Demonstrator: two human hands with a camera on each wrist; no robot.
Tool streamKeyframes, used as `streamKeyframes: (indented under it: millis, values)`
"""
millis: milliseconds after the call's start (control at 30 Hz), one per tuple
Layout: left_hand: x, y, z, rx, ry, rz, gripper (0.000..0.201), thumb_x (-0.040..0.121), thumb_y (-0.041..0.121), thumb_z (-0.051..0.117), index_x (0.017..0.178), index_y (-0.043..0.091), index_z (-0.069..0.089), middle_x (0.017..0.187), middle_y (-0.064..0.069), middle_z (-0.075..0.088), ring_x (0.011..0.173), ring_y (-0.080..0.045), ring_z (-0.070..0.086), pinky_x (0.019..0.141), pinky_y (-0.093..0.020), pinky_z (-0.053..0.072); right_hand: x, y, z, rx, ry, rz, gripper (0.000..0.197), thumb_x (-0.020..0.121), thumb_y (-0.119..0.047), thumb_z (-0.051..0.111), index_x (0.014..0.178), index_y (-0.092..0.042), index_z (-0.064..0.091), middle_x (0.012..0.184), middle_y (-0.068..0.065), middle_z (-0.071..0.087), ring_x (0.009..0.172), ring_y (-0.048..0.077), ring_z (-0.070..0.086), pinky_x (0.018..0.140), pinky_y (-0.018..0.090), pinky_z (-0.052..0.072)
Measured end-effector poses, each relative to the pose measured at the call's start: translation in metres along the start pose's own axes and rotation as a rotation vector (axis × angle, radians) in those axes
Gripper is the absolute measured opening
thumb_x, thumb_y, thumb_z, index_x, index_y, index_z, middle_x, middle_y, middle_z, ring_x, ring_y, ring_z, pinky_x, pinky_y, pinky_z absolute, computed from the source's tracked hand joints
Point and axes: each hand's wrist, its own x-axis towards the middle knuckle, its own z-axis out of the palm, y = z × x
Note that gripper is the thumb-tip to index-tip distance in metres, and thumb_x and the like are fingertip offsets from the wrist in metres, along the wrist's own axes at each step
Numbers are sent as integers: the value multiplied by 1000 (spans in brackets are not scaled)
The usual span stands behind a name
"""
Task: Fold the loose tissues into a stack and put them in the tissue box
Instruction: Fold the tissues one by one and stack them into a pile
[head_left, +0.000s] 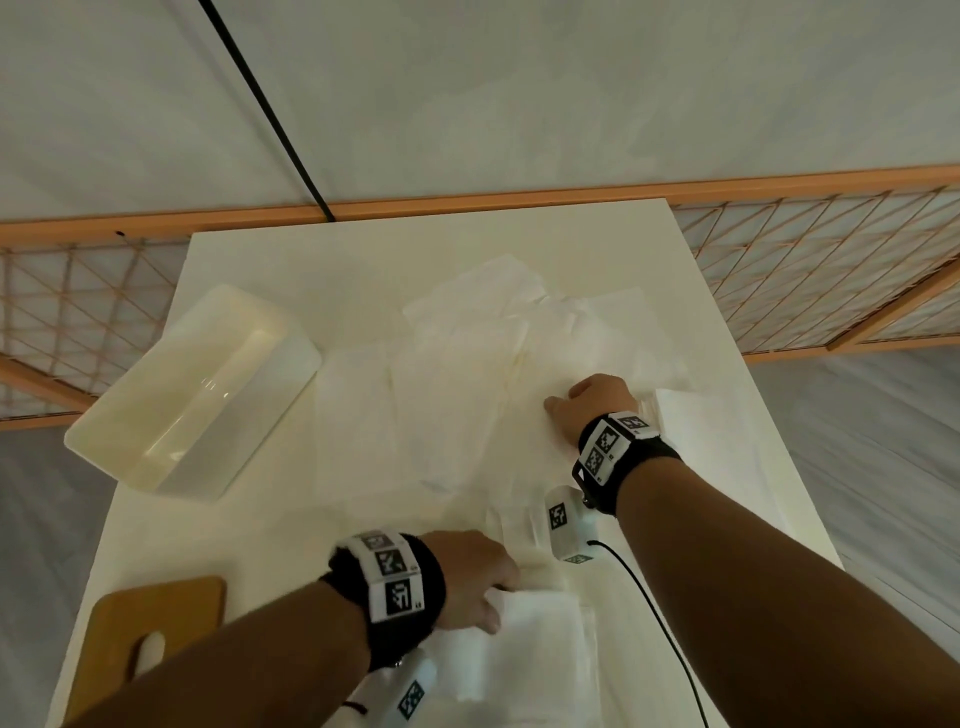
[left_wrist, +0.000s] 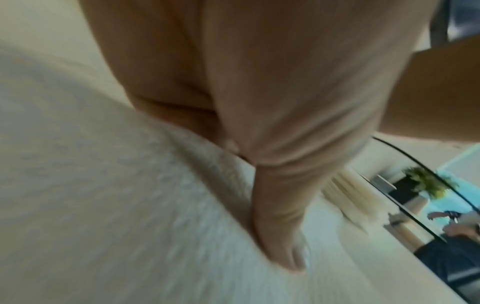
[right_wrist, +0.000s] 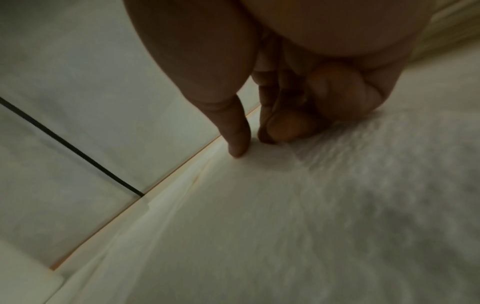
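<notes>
Both my hands are down on tissues spread across the white table (head_left: 363, 270).

The loose tissues (head_left: 467, 374) lie overlapping across the middle of the table, and the empty tissue box (head_left: 156, 431) sits open-side up at the far left, just beside their left edge. A folded tissue stack (head_left: 535, 649) lies at the near edge; my left hand (head_left: 470, 577) rests on its far-left corner, thumb (left_wrist: 280, 236) pressing the sheet, fingers curled over its edge. My right hand (head_left: 597, 402) sits on the loose tissues at the right, fingertips (right_wrist: 239, 144) and curled fingers touching a sheet; whether they pinch it I cannot tell. A wooden board (head_left: 150, 623) lies near left.
</notes>
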Motion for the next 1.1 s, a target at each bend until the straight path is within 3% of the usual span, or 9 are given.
streamKeyframes:
  millis: [133, 267, 467, 633, 733, 800, 933, 1033, 1100]
  values:
    - [1, -10, -10, 63, 403, -57, 56, 83, 64, 69, 119, 25, 52, 110, 6, 58, 97, -19, 57, 86, -38, 48, 2, 0, 1, 40, 31, 90, 79, 83, -42, 80, 139, -4, 39, 125, 12, 58, 114, 34, 60, 85, 37, 48]
    - [10, -31, -43, -162, 788, -66, 51, 88, 50, 69, 126, 21, 52, 123, 6, 48, 115, -19, 49, 98, -37, 44, 7, -1, 8, -34, 6, 32, 77, 77, -45, 83, 136, -13, 45, 132, 8, 56, 118, 31, 58, 94, 39, 52]
    - [30, -44, -55, -383, 660, -144, 92, 79, 48, 81, 153, 25, 31, 156, 4, 35, 143, -18, 33, 115, -33, 33, 6, -12, 5, 32, -34, 27, 50, 82, -27, 84, 122, -7, 62, 106, 12, 67, 106, 31, 66, 86, 36, 55]
    - [38, -44, -55, -408, 670, -159, 104, 68, 61, 84, 152, 27, 31, 153, 4, 37, 142, -19, 31, 116, -41, 34, 2, -19, 7, 291, 11, 47, 81, 76, -27, 89, 139, -12, 40, 125, 9, 58, 107, 28, 60, 83, 34, 50]
    - [41, -44, -57, -561, 727, -164, 110, 62, 64, 86, 151, 28, 32, 148, 7, 43, 137, -16, 40, 112, -39, 40, -6, -26, 12, 373, -15, -152, 84, 76, -30, 89, 141, -19, 37, 115, 0, 60, 99, 18, 62, 78, 29, 50]
    - [41, -47, -57, -767, 755, -127, 114, 60, 59, 90, 152, 28, 30, 145, 10, 48, 134, -12, 45, 109, -35, 43, -16, -33, 16, 468, -162, -260, 91, 74, -34, 87, 146, -22, 34, 110, -4, 66, 95, 14, 67, 78, 30, 50]
    - [41, -56, -62, -1080, 906, -152, 90, 64, 49, 93, 136, 23, 45, 121, 9, 65, 107, -8, 64, 88, -28, 54, -16, -32, 24, 837, -382, -183, 86, 73, -12, 68, 145, -35, 29, 121, 9, 70, 95, 34, 75, 76, 44, 57]
    - [46, -66, -65, -1124, 1031, -342, 69, 73, 38, 90, 127, 18, 51, 113, 4, 67, 98, -18, 67, 85, -36, 58, -8, -25, 26, 664, -144, -145, 57, 85, 2, 60, 133, -21, 40, 105, 10, 71, 80, 29, 77, 78, 49, 63]
    - [50, -71, -64, -1155, 1028, -424, 64, 77, 33, 86, 129, 16, 53, 115, -1, 67, 99, -25, 68, 85, -44, 61, -2, -21, 28, 471, -36, -99, 37, 88, -6, 64, 122, -13, 51, 86, 9, 75, 67, 23, 76, 71, 48, 65]
